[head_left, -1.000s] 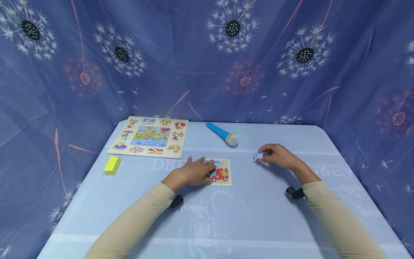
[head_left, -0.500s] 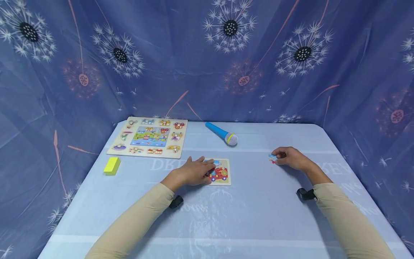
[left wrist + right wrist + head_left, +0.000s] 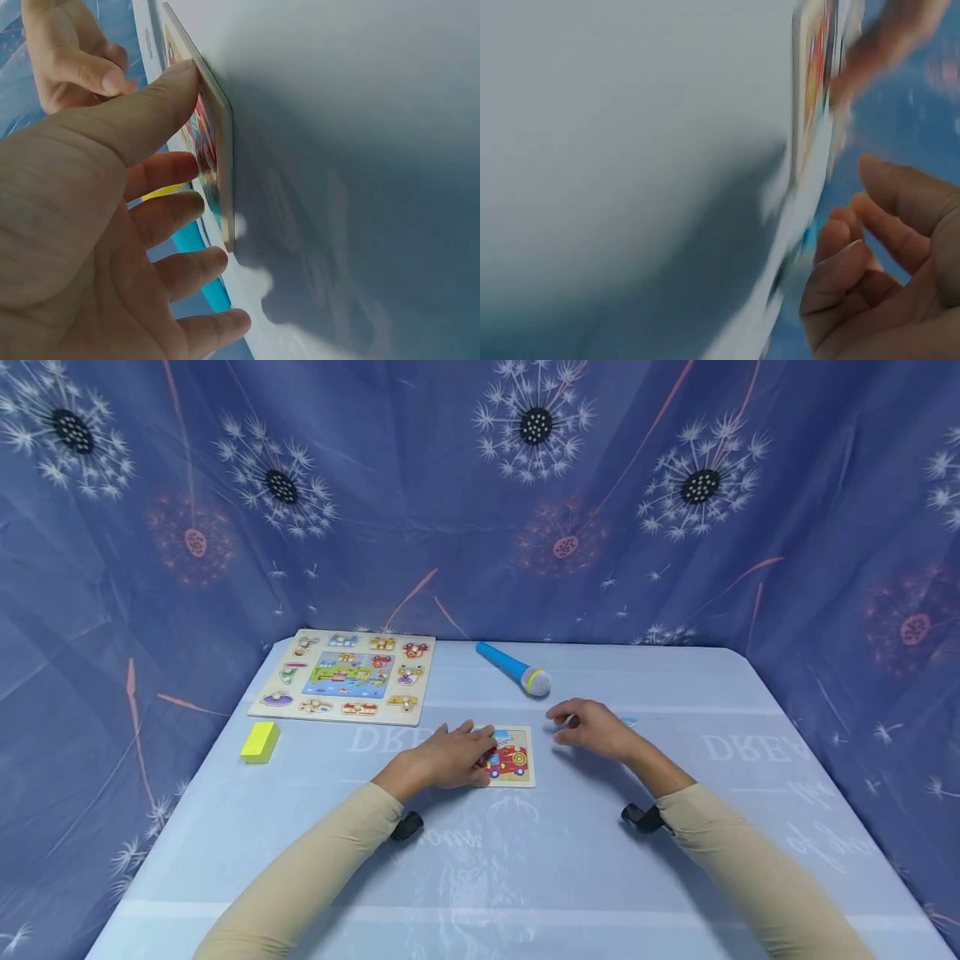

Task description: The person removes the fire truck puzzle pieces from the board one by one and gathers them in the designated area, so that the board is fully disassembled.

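Observation:
A small wooden jigsaw puzzle [image 3: 513,763] with a red vehicle picture lies flat on the table. My left hand [image 3: 446,757] rests over its left side with fingers spread, hiding that part. In the left wrist view the thumb [image 3: 161,97] reaches the edge of the puzzle board. My right hand [image 3: 594,729] is just right of the puzzle, fingers loosely bent and holding nothing. Behind its wrist, a small blue puzzle piece [image 3: 630,722] lies on the table, mostly hidden by the hand.
A blue toy microphone [image 3: 513,668] lies behind the puzzle. At the back left is a larger wooden peg puzzle board [image 3: 418,692]. A yellow block [image 3: 259,742] sits in front of that board. A blue patterned curtain [image 3: 420,527] closes off the table's back and sides.
My right hand carried the puzzle piece rightward, let it go on the table, then came back left towards the puzzle. My left hand has stayed on the puzzle.

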